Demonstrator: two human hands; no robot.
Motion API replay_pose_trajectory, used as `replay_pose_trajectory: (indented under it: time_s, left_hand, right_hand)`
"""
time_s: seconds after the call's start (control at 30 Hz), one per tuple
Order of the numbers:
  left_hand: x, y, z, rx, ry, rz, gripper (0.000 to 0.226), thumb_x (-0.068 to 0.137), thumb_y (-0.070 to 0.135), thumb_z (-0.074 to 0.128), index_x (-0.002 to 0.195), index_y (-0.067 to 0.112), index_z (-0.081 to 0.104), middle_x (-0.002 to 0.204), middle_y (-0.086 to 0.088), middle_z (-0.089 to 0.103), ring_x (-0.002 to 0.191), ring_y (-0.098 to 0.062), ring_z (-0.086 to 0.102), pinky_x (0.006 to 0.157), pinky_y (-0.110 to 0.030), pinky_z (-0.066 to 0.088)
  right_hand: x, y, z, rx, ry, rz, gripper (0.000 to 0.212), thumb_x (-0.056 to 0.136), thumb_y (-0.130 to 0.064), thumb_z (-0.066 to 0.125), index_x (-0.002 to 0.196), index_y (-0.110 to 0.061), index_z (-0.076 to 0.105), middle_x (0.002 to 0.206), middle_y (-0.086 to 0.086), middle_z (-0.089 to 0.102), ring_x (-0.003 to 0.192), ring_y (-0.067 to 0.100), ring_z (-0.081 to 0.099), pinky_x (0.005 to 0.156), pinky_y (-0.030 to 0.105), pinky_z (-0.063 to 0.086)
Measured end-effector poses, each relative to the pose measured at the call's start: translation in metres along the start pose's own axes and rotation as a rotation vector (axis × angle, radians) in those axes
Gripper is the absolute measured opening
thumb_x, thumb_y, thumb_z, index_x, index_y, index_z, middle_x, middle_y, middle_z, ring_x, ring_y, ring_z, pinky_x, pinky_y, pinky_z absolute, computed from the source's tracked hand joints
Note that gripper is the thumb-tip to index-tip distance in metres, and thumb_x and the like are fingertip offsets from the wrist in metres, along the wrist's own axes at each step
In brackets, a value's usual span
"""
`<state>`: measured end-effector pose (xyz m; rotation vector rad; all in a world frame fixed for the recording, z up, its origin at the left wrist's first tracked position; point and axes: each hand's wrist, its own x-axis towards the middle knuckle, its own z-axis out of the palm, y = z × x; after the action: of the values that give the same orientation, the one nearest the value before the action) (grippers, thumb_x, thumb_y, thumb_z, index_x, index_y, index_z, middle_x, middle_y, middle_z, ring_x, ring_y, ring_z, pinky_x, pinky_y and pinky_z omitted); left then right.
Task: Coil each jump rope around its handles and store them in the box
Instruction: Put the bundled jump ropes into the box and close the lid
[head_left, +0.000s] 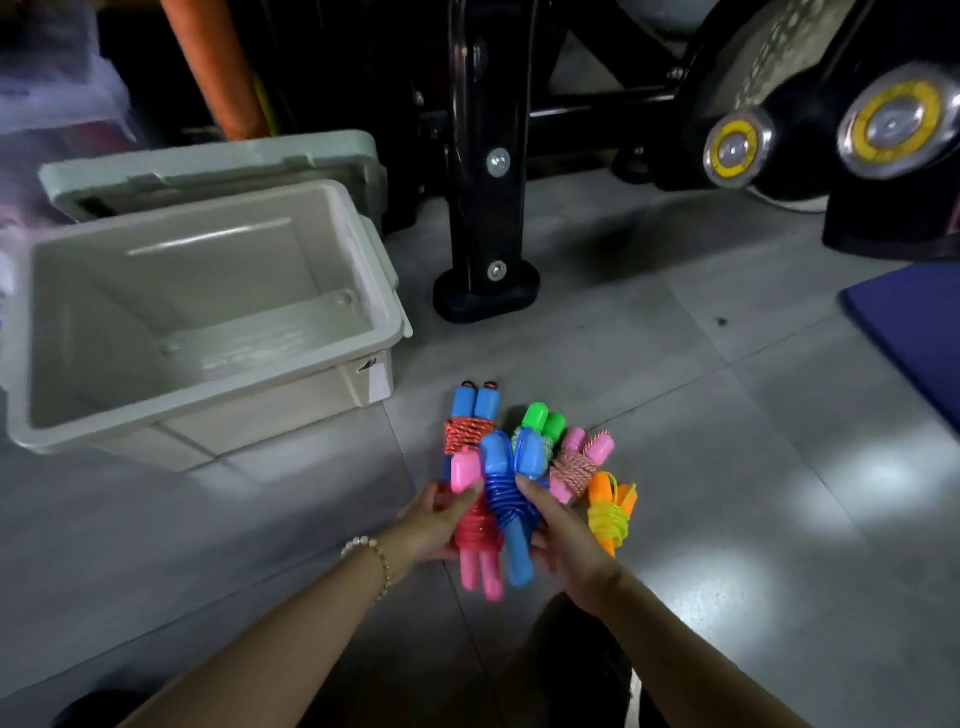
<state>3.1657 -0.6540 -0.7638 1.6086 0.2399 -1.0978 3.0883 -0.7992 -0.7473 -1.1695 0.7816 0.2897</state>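
So your left hand (434, 525) is curled around the pink jump rope (475, 540), thumb pressed on one of its handles. Your right hand (563, 543) is wrapped round the blue jump rope (511, 512), thumb lying across the coil. Those two bundles sit side by side, touching, squeezed between your palms. There's a bead bracelet (370, 552) on your left wrist.

Fanned out just past your fingers is the rest of the bunch, all coiled up already:
- blue-handled rope with orange cord (471, 418), far left of the fan
- green-handled rope (543, 422) in the middle, partly hidden behind the blue one
- light pink rope with speckled cord (577, 462) to the right
- orange rope with yellow cord (609, 515), right up against your right hand

Honestly can't tell whether those four are lying on the floor (727, 467) or being carried along in your grip, they're all bunched together.

The box (218, 410) stands to the left and a bit further away, open on top, well apart from the ropes, so every rope is outside it. Its lid (208, 166) leans behind it. Beyond that there's a black machine post (485, 156), two dumbbell ends with yellow rings (894, 122), an orange tube (218, 67) and the corner of a blue mat (917, 325) on the right.
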Motion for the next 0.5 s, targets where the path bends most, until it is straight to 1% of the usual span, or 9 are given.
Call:
replay_pose_trajectory:
  time_s: [0.03,0.1,0.13,0.2,0.23,0.3,0.37,0.43,0.5]
  left_hand:
    - [-0.006,0.020,-0.011,-0.009,0.005,0.052,0.054,0.073,0.057,0.064,0.104,0.014,0.051,0.103,-0.006,0.067,0.093,-0.022,0.068,0.084,-0.046,0.056]
    - [-0.020,0.061,-0.036,-0.016,0.032,0.147,0.059,0.071,0.056,0.063,0.108,0.012,0.051,0.104,-0.008,0.068,0.094,-0.023,0.068,0.084,-0.044,0.056]
    - [-0.027,0.081,-0.050,-0.027,0.054,0.190,0.055,0.075,0.053,0.063,0.110,0.013,0.050,0.105,-0.009,0.068,0.093,-0.023,0.068,0.081,-0.039,0.058]
    - [-0.041,0.119,-0.081,-0.043,0.089,0.262,0.038,0.086,0.043,0.061,0.109,0.014,0.052,0.103,-0.009,0.068,0.086,-0.019,0.068,0.070,-0.027,0.058]
    - [-0.048,0.136,-0.099,-0.054,0.111,0.295,0.032,0.090,0.038,0.059,0.108,0.013,0.054,0.101,-0.010,0.068,0.082,-0.018,0.067,0.068,-0.026,0.056]
    - [-0.061,0.161,-0.138,-0.061,0.166,0.354,0.033,0.090,0.037,0.058,0.107,0.009,0.058,0.102,-0.013,0.068,0.084,-0.022,0.066,0.074,-0.031,0.055]
    - [-0.071,0.176,-0.176,-0.109,0.217,0.364,0.049,0.083,0.047,0.060,0.112,0.007,0.059,0.109,-0.014,0.068,0.095,-0.026,0.066,0.082,-0.036,0.055]
    - [-0.074,0.184,-0.215,-0.166,0.264,0.362,0.039,0.090,0.044,0.053,0.107,0.010,0.061,0.103,-0.011,0.069,0.092,-0.026,0.066,0.075,-0.032,0.053]
    - [-0.067,0.184,-0.250,-0.252,0.312,0.331,0.030,0.097,0.039,0.044,0.096,0.015,0.061,0.089,-0.009,0.066,0.079,-0.024,0.063,0.063,-0.028,0.052]
  right_hand:
    - [0.001,-0.022,0.010,0.002,-0.037,-0.018,0.021,0.087,-0.039,0.055,0.096,-0.027,0.069,0.090,-0.006,0.074,0.084,0.011,0.069,0.087,0.038,0.048]
    - [0.002,-0.069,0.036,0.025,-0.126,-0.043,0.026,0.088,-0.042,0.052,0.079,-0.026,0.070,0.073,-0.010,0.071,0.071,0.004,0.067,0.082,0.031,0.046]
    - [0.004,-0.091,0.051,0.009,-0.167,-0.051,0.029,0.090,-0.044,0.049,0.081,-0.024,0.069,0.072,-0.008,0.071,0.070,0.004,0.067,0.080,0.028,0.046]
    - [0.006,-0.132,0.086,-0.042,-0.229,-0.070,0.036,0.092,-0.048,0.044,0.102,-0.020,0.066,0.084,-0.002,0.073,0.077,0.009,0.068,0.075,0.026,0.049]
    - [0.008,-0.150,0.104,-0.069,-0.249,-0.094,0.037,0.092,-0.048,0.043,0.106,-0.021,0.064,0.087,-0.001,0.073,0.078,0.009,0.068,0.073,0.026,0.049]
    - [0.014,-0.178,0.139,-0.117,-0.279,-0.155,0.031,0.090,-0.046,0.046,0.102,-0.023,0.064,0.087,-0.002,0.072,0.074,0.008,0.067,0.068,0.024,0.048]
    - [0.020,-0.199,0.168,-0.159,-0.293,-0.191,0.026,0.085,-0.042,0.053,0.095,-0.022,0.066,0.082,-0.003,0.071,0.069,0.007,0.065,0.064,0.021,0.047]
    - [0.033,-0.214,0.193,-0.216,-0.316,-0.220,0.021,0.088,-0.038,0.056,0.092,-0.021,0.068,0.080,-0.005,0.072,0.073,0.007,0.065,0.067,0.022,0.047]
    - [0.055,-0.221,0.215,-0.288,-0.311,-0.222,0.022,0.088,-0.035,0.058,0.097,-0.018,0.069,0.088,-0.001,0.072,0.082,0.014,0.064,0.073,0.026,0.047]
